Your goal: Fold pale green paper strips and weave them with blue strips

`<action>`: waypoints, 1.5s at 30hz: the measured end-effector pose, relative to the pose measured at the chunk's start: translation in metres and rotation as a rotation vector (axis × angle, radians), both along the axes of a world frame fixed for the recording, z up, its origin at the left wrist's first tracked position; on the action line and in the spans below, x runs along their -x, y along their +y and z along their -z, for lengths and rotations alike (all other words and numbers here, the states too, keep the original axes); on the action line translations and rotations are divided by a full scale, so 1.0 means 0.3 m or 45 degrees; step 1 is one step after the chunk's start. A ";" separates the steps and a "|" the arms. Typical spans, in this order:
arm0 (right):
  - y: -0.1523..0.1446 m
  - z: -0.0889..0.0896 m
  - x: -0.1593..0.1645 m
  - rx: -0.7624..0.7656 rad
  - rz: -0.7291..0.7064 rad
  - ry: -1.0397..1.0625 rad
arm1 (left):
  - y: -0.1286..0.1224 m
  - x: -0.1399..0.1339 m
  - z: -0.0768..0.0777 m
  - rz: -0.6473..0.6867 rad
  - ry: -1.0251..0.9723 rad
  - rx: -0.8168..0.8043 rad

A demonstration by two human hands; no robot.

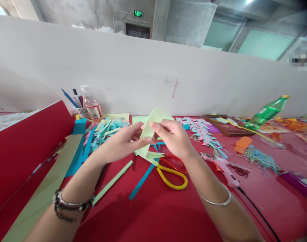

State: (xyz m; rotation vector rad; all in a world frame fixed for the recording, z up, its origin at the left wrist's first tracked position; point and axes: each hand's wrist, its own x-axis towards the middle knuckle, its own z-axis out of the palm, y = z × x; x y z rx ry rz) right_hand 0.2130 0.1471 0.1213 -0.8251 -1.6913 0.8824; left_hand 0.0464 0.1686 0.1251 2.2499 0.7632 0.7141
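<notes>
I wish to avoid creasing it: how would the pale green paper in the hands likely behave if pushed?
The pale green paper probably bends easily, since it looks thin. It is likely light: the left hand and right hand merely pinch it. Its dull surface suggests little slipping.

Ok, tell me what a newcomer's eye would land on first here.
Probably the pale green paper, mid-picture, held by the left hand and right hand. Next, perhaps the bright yellow handle loop below it on the red tabletop, then the tilted green bottle toward the far right.
</notes>
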 end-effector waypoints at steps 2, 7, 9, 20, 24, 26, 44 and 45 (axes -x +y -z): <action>-0.002 -0.006 -0.010 -0.037 0.093 0.039 | -0.007 -0.003 -0.006 0.053 0.040 0.038; 0.015 -0.007 -0.054 -0.096 0.299 0.099 | -0.035 0.032 -0.058 -0.104 0.028 -0.124; 0.023 -0.010 -0.077 -0.123 0.327 0.076 | -0.041 0.055 -0.075 -0.240 0.079 -0.316; -0.024 -0.020 0.003 -0.590 0.240 -0.822 | -0.034 0.042 -0.064 -0.274 0.577 -0.575; -0.020 0.006 0.023 -0.490 0.310 -0.977 | -0.020 0.027 -0.045 -0.137 0.501 -0.505; -0.013 0.012 0.017 -0.466 0.319 -1.001 | -0.006 0.028 -0.033 -0.084 0.442 -0.424; 0.112 0.059 -0.128 -0.456 0.457 -1.336 | 0.070 0.159 -0.031 -0.178 0.478 -0.283; 0.124 0.065 -0.145 -0.410 0.535 -1.389 | 0.071 0.174 -0.032 -0.224 0.409 -0.305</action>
